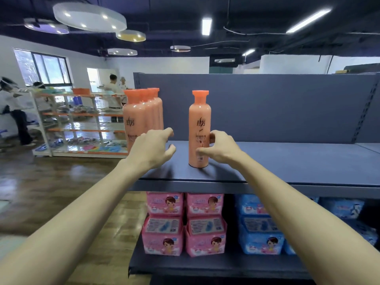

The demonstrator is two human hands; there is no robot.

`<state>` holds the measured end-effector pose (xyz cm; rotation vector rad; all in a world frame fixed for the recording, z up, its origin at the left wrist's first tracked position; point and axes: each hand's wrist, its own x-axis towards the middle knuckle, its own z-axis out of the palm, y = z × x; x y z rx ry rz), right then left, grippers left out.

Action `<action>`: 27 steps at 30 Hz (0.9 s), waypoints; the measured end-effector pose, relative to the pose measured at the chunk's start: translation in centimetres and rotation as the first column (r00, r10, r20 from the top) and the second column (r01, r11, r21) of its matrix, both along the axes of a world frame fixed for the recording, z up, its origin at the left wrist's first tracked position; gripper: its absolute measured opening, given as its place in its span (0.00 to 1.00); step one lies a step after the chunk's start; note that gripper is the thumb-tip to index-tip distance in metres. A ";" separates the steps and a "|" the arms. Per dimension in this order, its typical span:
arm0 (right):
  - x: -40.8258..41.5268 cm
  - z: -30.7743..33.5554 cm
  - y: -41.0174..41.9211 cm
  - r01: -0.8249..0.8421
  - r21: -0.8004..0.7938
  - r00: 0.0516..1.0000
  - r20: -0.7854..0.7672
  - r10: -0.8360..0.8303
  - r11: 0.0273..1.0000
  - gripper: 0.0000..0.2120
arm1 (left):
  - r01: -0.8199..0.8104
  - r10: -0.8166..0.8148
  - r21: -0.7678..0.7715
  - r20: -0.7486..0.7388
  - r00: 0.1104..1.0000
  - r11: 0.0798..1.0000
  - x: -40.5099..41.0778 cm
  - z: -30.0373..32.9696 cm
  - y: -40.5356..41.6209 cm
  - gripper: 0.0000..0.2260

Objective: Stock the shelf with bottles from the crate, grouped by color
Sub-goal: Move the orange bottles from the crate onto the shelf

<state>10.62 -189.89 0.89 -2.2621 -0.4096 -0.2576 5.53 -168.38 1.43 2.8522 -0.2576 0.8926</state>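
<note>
A single orange bottle (199, 128) stands upright near the front of the dark blue top shelf (287, 161). My right hand (220, 147) curls round its lower right side, thumb and fingers on the label. A row of several matching orange bottles (141, 112) stands at the shelf's left end, running toward the back panel. My left hand (152, 149) hovers between that row and the single bottle, fingers loosely bent, holding nothing. The crate is out of view.
Pink packs (164, 223) and blue packs (259, 225) fill the lower shelf. The shelf's right part is bare up to the back panel (267, 108). To the left is wooden floor, another rack (82, 124) and people standing beyond it.
</note>
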 end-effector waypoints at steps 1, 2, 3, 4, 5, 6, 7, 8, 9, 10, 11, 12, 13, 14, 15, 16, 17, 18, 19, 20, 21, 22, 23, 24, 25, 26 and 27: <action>0.5 0.0 0.4 -0.016 -0.005 1.000 -0.012 0.016 1.000 0.19 | 0.008 -0.008 -0.031 -0.009 1.000 0.999 -0.2 -0.2 0.2 0.12; 1.1 0.0 0.9 -0.028 -0.013 0.999 -0.019 0.028 1.000 0.20 | 0.012 -0.012 -0.060 -0.008 1.000 0.998 -0.4 -0.5 0.4 0.12; 1.6 0.0 1.4 -0.036 -0.020 0.999 -0.019 0.036 0.999 0.20 | 0.014 -0.015 -0.081 -0.003 1.000 0.997 -0.6 -0.7 0.5 0.12; 2.2 0.0 1.9 -0.041 -0.023 0.999 -0.016 0.041 0.999 0.20 | 0.016 -0.016 -0.094 0.000 1.000 0.995 -0.7 -1.0 0.5 0.13; 2.8 -0.1 2.5 -0.044 -0.021 0.999 -0.014 0.044 0.999 0.19 | 0.018 -0.018 -0.100 -0.002 1.000 0.995 -0.8 -1.2 0.5 0.14; 3.4 -0.2 3.0 -0.045 -0.015 0.999 -0.014 0.045 0.999 0.19 | 0.023 -0.024 -0.104 -0.008 1.000 0.994 -0.8 -1.5 0.5 0.14; 4.0 -0.4 3.6 -0.046 -0.007 0.999 -0.017 0.045 0.999 0.19 | 0.029 -0.031 -0.108 -0.015 0.999 0.994 -0.7 -1.7 0.4 0.15; 4.6 -0.4 4.2 -0.048 0.000 0.999 -0.017 0.048 0.999 0.19 | 0.033 -0.036 -0.111 -0.022 0.999 0.993 -0.6 -1.8 0.4 0.15; 5.2 -0.5 4.8 -0.049 0.004 0.999 -0.014 0.049 0.999 0.19 | 0.035 -0.038 -0.106 -0.028 0.999 0.994 -0.5 -2.0 0.4 0.14; 5.8 -0.5 5.4 -0.047 0.009 0.999 -0.009 0.047 0.999 0.19 | 0.036 -0.039 -0.094 -0.032 0.999 0.995 -0.3 -2.0 0.4 0.14; 6.5 -0.5 6.1 -0.042 0.014 0.999 -0.007 0.043 0.999 0.20 | 0.036 -0.039 -0.082 -0.033 0.999 0.996 -0.2 -2.0 0.5 0.13; 7.2 -0.6 6.8 -0.038 0.012 0.999 -0.009 0.038 0.999 0.20 | 0.038 -0.040 -0.078 -0.029 0.999 0.996 -0.1 -1.9 0.7 0.13; 7.9 -0.6 7.4 -0.036 0.008 0.999 -0.014 0.037 0.999 0.20 | 0.042 -0.044 -0.078 -0.021 0.999 0.996 0.0 -1.8 0.8 0.13; 8.6 -0.6 8.0 -0.038 0.006 0.999 -0.018 0.038 0.999 0.21 | 0.051 -0.052 -0.078 -0.010 0.999 0.996 0.1 -1.7 0.8 0.12; 9.3 -0.6 8.5 -0.040 0.010 0.999 -0.022 0.040 0.999 0.21 | 0.061 -0.062 -0.079 0.002 0.998 0.995 0.3 -1.6 0.8 0.12; 10.0 -0.6 9.0 -0.043 0.017 0.999 -0.026 0.044 0.999 0.21 | 0.070 -0.069 -0.079 0.010 0.998 0.994 0.4 -1.5 0.8 0.12; 10.7 -0.6 9.4 -0.042 0.020 0.999 -0.029 0.043 0.999 0.20 | 0.077 -0.076 -0.075 0.017 0.997 0.994 0.6 -1.5 0.8 0.12; 11.3 -0.6 9.7 -0.040 0.016 0.999 -0.032 0.040 0.999 0.20 | 0.084 -0.083 -0.069 0.026 0.996 0.994 0.9 -1.6 0.6 0.11; 11.9 -0.6 10.0 -0.037 0.011 0.999 -0.037 0.037 0.999 0.19 | 0.091 -0.089 -0.063 0.037 0.995 0.994 1.1 -1.6 0.5 0.11; 12.5 -0.6 10.3 -0.034 0.011 0.999 -0.040 0.035 0.999 0.19 | 0.098 -0.096 -0.057 0.046 0.994 0.993 1.3 -1.7 0.4 0.11; 13.1 -0.6 10.5 -0.031 0.013 0.999 -0.038 0.031 0.999 0.19 | 0.105 -0.102 -0.055 0.052 0.993 0.993 1.5 -1.7 0.3 0.11; 13.7 -0.6 10.6 -0.028 0.011 0.999 -0.033 0.028 1.000 0.19 | 0.109 -0.106 -0.056 0.055 0.993 0.992 1.7 -1.7 0.2 0.11; 14.1 -0.6 10.8 -0.026 0.008 0.999 -0.029 0.026 1.000 0.19 | 0.111 -0.108 -0.058 0.055 0.993 0.992 1.9 -1.7 0.1 0.11; 14.6 -0.6 10.9 -0.025 0.005 0.999 -0.027 0.026 1.000 0.19 | 0.112 -0.109 -0.061 0.056 0.993 0.992 2.2 -1.8 0.0 0.11; 14.9 -0.6 11.1 -0.025 0.005 0.999 -0.029 0.025 1.000 0.19 | 0.112 -0.108 -0.062 0.058 0.992 0.992 2.4 -1.9 0.1 0.11; 15.2 -0.6 11.2 -0.025 0.007 0.999 -0.030 0.026 1.000 0.18 | 0.110 -0.106 -0.059 0.058 0.993 0.992 2.7 -2.0 0.1 0.11; 15.5 -0.6 11.3 -0.024 0.008 0.999 -0.027 0.024 1.000 0.18 | 0.106 -0.103 -0.057 0.058 0.993 0.993 3.0 -2.1 0.2 0.11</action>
